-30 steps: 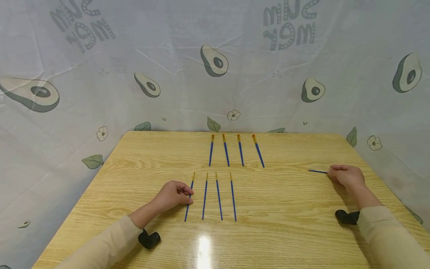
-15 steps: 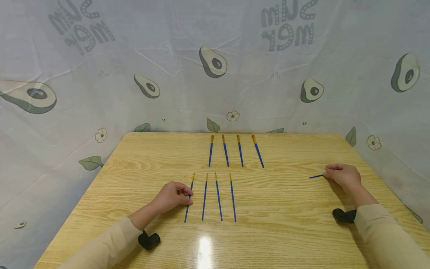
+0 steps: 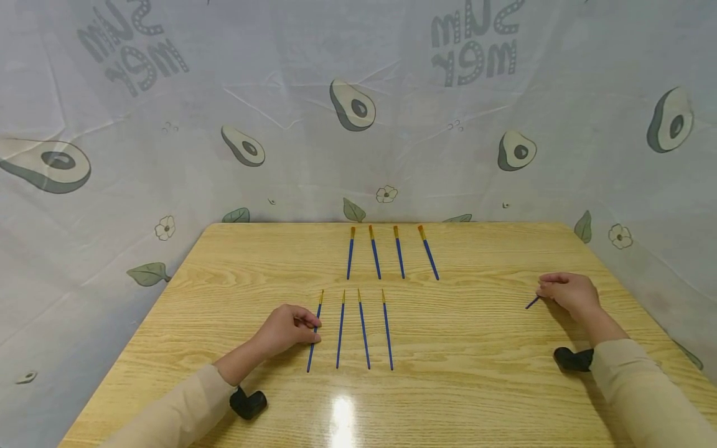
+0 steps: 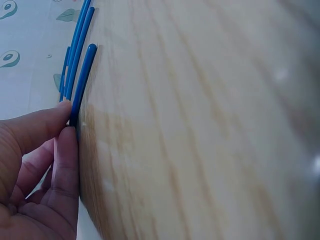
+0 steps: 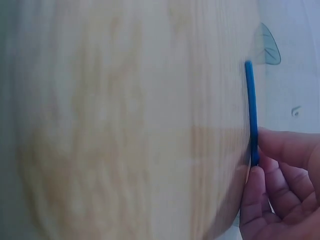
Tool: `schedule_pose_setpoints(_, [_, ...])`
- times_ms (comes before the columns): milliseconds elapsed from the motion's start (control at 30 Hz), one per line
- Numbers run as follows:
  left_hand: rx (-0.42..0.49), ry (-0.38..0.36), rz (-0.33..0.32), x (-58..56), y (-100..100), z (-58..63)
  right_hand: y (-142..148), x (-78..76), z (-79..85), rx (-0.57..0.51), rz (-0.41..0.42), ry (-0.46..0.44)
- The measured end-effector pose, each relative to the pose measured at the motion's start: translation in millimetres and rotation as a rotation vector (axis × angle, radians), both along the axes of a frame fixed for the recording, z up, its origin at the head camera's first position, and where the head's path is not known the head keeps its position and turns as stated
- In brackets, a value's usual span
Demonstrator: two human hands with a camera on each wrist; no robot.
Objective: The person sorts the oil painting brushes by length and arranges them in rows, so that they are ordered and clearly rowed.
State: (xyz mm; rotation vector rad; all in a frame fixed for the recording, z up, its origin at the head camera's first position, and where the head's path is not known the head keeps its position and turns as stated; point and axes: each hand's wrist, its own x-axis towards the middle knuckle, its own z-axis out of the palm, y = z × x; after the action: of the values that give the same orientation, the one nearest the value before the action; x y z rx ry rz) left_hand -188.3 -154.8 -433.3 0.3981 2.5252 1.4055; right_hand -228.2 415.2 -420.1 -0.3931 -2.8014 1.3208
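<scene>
In the head view, my left hand (image 3: 291,326) pinches the leftmost thin paintbrush (image 3: 320,305) of the front row, thumb and fingertip meeting on its blue handle. That brush lies on the table with its tip pointing away from me. The left wrist view shows the handle (image 4: 84,80) rising from between the fingertips. Over at the right, my right hand (image 3: 570,295) pinches another blue-handled paintbrush (image 3: 531,302), its bristle end hidden by the fingers. Close along the tabletop, the bare handle end (image 5: 251,95) sticks out in the right wrist view.
Right of the left hand, several thin paintbrushes (image 3: 363,330) lie side by side. Behind them is a row of wider brushes (image 3: 400,255) near the far edge of the wooden table (image 3: 470,373). A printed curtain (image 3: 280,180) hangs around it. Each wrist carries a black device (image 3: 248,403).
The right hand has shifted slightly left and turned its brush, so the handle end now slants toward me and shows less. The left hand and its brush have held their place.
</scene>
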Motion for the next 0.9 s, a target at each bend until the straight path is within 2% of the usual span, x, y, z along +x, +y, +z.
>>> schedule_pose_setpoints(233, [0.007,-0.003,-0.007,-0.8,-0.3,-1.4,5.6,-0.3,-3.8,-0.116,-0.041,0.015])
schedule_pose_setpoints(500, [0.007,0.002,-0.010,-1.5,0.0,-2.1,6.8,0.7,-1.6,-0.036,-0.093,-0.007])
schedule_pose_setpoints(700, [0.001,0.010,-0.015,-1.0,-0.6,-2.6,9.1,3.5,-0.6,-0.032,-0.130,-0.030])
schedule_pose_setpoints(833, [0.000,0.006,-0.014,0.3,-1.1,-1.5,12.3,4.0,-2.4,-0.056,-0.132,-0.027])
schedule_pose_setpoints(900, [0.000,0.003,-0.012,1.0,-1.4,-1.1,13.0,3.7,-3.4,-0.107,-0.133,-0.019])
